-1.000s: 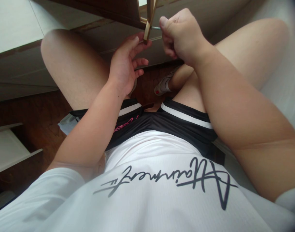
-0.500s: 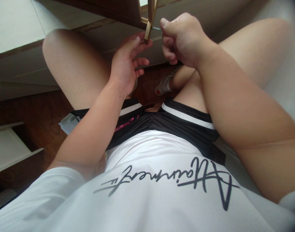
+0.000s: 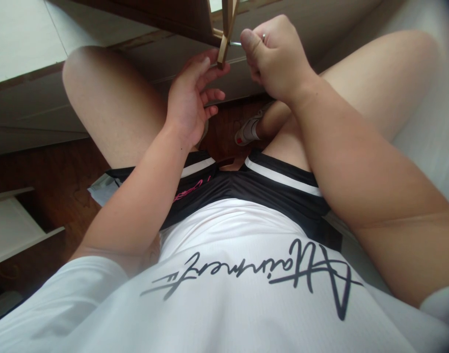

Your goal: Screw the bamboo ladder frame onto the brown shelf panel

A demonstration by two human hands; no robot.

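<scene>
My right hand [image 3: 272,56] is closed round a thin metal hex key [image 3: 236,44]. One end of the key reaches the side of a narrow wooden bar [image 3: 223,51], and a short bit of metal shows above my fist. My left hand [image 3: 195,93] is at the bar's lower end, its fingers spread and curved behind the wood, the thumb apart from it. The bar joins a wooden frame with a dark brown panel [image 3: 172,17] at the top of the view. Where the key meets the bar is too small to make out.
A pale board or tabletop [image 3: 21,39] lies at upper left, over my knee. White shelf-like boards [image 3: 14,230] stand on the brown wooden floor [image 3: 73,181] at left. My bare legs are bent on both sides, with a shoe [image 3: 242,135] below my hands.
My right hand has turned and shifted slightly left and up, and the key's other end now shows above the fist. My left hand stays almost in place at the bar.
</scene>
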